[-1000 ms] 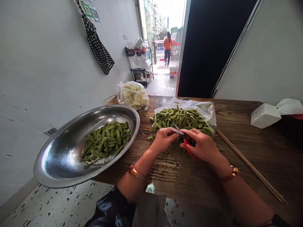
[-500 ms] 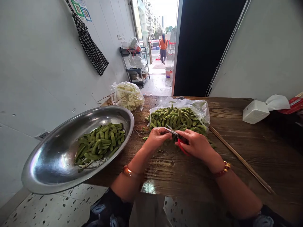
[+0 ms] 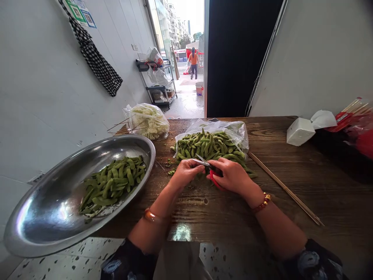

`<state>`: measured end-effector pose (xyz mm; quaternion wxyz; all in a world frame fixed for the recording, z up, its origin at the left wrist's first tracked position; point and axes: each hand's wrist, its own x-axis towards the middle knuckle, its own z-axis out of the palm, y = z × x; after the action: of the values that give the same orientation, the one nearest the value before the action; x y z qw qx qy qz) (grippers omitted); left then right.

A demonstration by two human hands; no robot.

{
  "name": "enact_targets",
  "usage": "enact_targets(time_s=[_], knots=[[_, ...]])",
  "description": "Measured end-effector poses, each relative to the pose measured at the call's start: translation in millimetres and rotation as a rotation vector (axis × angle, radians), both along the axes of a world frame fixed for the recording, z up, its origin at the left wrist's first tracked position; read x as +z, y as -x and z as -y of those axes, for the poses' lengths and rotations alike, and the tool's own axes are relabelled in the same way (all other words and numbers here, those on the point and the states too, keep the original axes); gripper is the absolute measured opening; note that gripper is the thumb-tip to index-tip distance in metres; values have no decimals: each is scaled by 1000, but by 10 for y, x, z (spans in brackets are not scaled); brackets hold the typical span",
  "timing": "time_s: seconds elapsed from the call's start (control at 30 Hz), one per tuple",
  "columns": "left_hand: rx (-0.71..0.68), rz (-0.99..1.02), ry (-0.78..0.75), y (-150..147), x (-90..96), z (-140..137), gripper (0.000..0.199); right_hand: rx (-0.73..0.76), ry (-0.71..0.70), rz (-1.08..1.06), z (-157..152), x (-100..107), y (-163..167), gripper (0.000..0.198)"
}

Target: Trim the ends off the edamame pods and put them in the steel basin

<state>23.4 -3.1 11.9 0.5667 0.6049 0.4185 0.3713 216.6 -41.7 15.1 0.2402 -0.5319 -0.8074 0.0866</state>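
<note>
My right hand is closed around red-handled scissors. The scissors' blades are parted and point left, right by the fingertips of my left hand. Those left fingers are pinched together, and whatever is between them is hidden. Just beyond both hands lies a heap of green edamame pods, spilling from a clear plastic bag on the wooden table. On the left, a large steel basin holds more edamame pods.
A bag of pale cauliflower-like florets stands behind the basin. Thin wooden sticks lie on the right of the table. A white tissue pack sits at the far right. A cart and a distant person show by the doorway.
The whole view has shifted, so the basin and table appear farther left. My hands keep the same grip and the scissors stay parted. The distant person is farther away.
</note>
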Motion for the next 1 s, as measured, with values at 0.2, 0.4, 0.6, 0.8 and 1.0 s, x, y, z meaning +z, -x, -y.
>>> enact_targets(time_s=[0.2,0.4,0.6,0.8,1.0], knots=[[62,49,-153,-42,6,12,19,26,44,-136,-28,-46,12,39],[184,229,-1,3,0,-26,24,-40,-25,-280,-80,-94,-24,42],[314,546,208,82,16,-82,34,-47,-60,-305,-79,-101,-9,46],[244,597,247,38,18,-36,36,-39,-24,-267,-72,-124,9,46],[146,407,165,-53,-17,31,31,-26,-51,-324,-68,-129,23,46]])
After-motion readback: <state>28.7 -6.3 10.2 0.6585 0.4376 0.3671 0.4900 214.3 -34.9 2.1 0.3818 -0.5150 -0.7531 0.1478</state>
